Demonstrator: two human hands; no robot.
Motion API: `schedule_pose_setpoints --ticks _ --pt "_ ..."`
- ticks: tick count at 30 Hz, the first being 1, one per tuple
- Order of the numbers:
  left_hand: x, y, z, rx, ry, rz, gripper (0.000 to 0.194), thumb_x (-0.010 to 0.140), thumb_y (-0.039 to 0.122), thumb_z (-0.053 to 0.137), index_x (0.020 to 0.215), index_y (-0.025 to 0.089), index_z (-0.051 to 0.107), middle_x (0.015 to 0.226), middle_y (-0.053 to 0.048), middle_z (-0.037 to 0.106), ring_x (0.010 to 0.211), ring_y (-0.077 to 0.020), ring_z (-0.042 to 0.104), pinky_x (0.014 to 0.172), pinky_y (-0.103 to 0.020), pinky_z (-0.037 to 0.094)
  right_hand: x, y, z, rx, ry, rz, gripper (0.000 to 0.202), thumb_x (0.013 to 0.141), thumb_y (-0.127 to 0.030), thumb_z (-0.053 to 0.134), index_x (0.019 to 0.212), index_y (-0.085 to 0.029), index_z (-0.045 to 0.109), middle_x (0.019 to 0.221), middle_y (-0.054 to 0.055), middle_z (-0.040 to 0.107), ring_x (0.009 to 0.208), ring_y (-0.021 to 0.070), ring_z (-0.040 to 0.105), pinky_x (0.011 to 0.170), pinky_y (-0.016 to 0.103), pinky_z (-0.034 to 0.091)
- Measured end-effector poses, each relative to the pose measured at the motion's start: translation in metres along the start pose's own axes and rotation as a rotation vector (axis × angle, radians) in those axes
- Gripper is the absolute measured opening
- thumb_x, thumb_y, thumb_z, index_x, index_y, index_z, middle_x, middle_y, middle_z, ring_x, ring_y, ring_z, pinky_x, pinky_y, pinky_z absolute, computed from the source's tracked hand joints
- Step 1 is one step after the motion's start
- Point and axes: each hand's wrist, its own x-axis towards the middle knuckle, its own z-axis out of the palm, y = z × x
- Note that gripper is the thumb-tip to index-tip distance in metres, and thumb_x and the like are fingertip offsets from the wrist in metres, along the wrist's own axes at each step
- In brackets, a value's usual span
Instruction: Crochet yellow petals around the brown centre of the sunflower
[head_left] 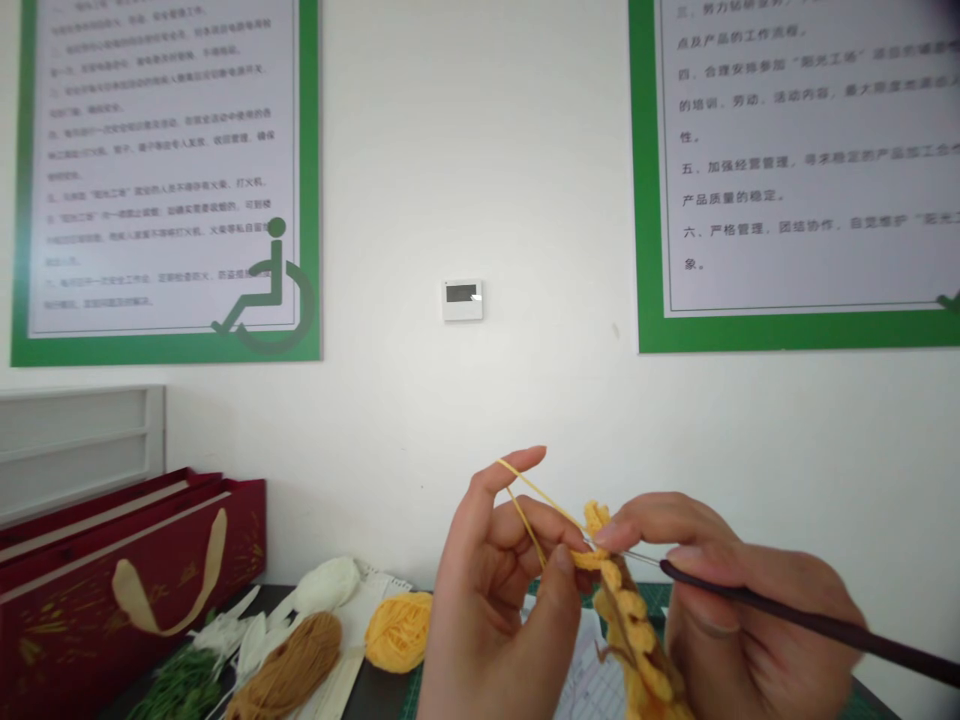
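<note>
My left hand pinches the top of a yellow and brown crocheted piece between thumb and fingers. Its raised index finger carries a strand of yellow yarn that runs down to the work. My right hand grips a crochet hook with a dark handle and thin metal shaft. The hook's tip meets the stitches beside the left fingertips, and the right index finger touches the piece there. The lower end of the crocheted piece hangs down between the hands and leaves the picture.
Left of my hands lie a yellow yarn ball, a brown yarn skein, white yarn and green strands. Dark red gift bags stand at the far left. Printed paper and a green mat lie beneath my hands.
</note>
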Motion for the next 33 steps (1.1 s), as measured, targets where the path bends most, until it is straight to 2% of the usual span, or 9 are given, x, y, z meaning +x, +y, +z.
schedule_pose_setpoints --ticks 3,7,12,16,18,19,22,28,33 --pt "0.0 0.002 0.0 -0.032 -0.041 -0.042 0.047 0.091 0.016 0.073 0.134 0.025 0.057 0.083 0.001 0.07 0.062 -0.0121 0.063 0.062 -0.024 0.056 -0.001 0.002 0.002 0.015 0.005 0.011 0.012 0.099 -0.023 0.066 0.108 -0.027 0.073 0.093 0.004 0.082 0.083 0.0225 0.076 0.07 0.039 0.059" --pt "0.004 -0.002 -0.001 0.005 -0.068 -0.073 0.052 0.091 0.021 0.074 0.138 0.027 0.052 0.083 0.002 0.067 0.054 -0.0093 0.055 0.046 -0.018 0.046 -0.001 0.003 0.004 -0.05 0.039 -0.004 0.009 0.098 -0.021 0.066 0.105 -0.025 0.071 0.091 0.003 0.081 0.085 0.0216 0.076 0.072 0.038 0.06" --pt "0.006 -0.014 0.001 0.216 0.083 0.12 0.046 0.09 0.016 0.072 0.133 0.028 0.059 0.088 0.0 0.072 0.074 -0.0135 0.066 0.069 -0.024 0.054 -0.006 0.001 0.002 -0.288 0.06 0.205 0.004 0.101 -0.025 0.061 0.101 -0.025 0.065 0.093 0.003 0.08 0.08 0.016 0.076 0.067 0.027 0.061" --pt "0.002 -0.029 0.012 0.408 0.208 0.271 0.041 0.092 0.012 0.065 0.127 0.032 0.064 0.089 0.003 0.074 0.069 -0.0126 0.064 0.064 -0.024 0.052 -0.013 0.0 0.006 -0.437 0.134 0.331 0.011 0.101 -0.034 0.061 0.1 -0.023 0.065 0.092 0.004 0.08 0.073 0.0143 0.076 0.061 0.022 0.061" --pt "-0.002 -0.037 0.02 0.528 0.291 0.338 0.025 0.093 0.014 0.063 0.11 0.03 0.069 0.105 0.0 0.078 0.068 -0.0125 0.064 0.064 -0.026 0.054 -0.017 0.003 0.01 -0.454 0.18 0.35 0.012 0.101 -0.035 0.061 0.101 -0.023 0.065 0.093 0.005 0.08 0.076 0.0162 0.078 0.061 0.023 0.063" --pt "-0.004 -0.042 0.023 0.593 0.321 0.363 0.017 0.094 0.016 0.063 0.099 0.03 0.07 0.115 -0.001 0.078 0.072 -0.0136 0.066 0.067 -0.028 0.054 -0.02 0.005 0.012 -0.456 0.208 0.34 0.013 0.101 -0.035 0.062 0.102 -0.023 0.065 0.095 0.006 0.08 0.078 0.0175 0.079 0.062 0.025 0.064" --pt "-0.007 -0.051 0.031 0.676 0.38 0.372 0.012 0.094 0.021 0.065 0.094 0.032 0.07 0.122 0.0 0.079 0.084 -0.0187 0.071 0.078 -0.037 0.056 -0.025 0.012 0.017 -0.432 0.283 0.234 0.018 0.098 -0.037 0.064 0.098 -0.019 0.069 0.092 0.009 0.078 0.079 0.0215 0.079 0.065 0.031 0.066" --pt "-0.004 -0.044 0.029 0.4 0.33 0.315 0.039 0.094 0.017 0.069 0.129 0.032 0.061 0.099 -0.002 0.074 0.085 -0.0193 0.074 0.07 -0.032 0.059 -0.025 0.018 0.018 -0.383 0.253 -0.006 0.013 0.098 -0.026 0.065 0.088 -0.018 0.07 0.09 0.009 0.078 0.08 0.0222 0.078 0.067 0.035 0.065" --pt "-0.005 -0.04 0.026 0.429 0.306 0.33 0.041 0.093 0.014 0.069 0.128 0.033 0.061 0.105 -0.002 0.073 0.088 -0.0188 0.074 0.073 -0.032 0.059 -0.027 0.019 0.015 -0.354 0.24 -0.026 0.005 0.096 -0.017 0.065 0.093 -0.019 0.069 0.094 0.009 0.078 0.085 0.0226 0.077 0.068 0.037 0.066"
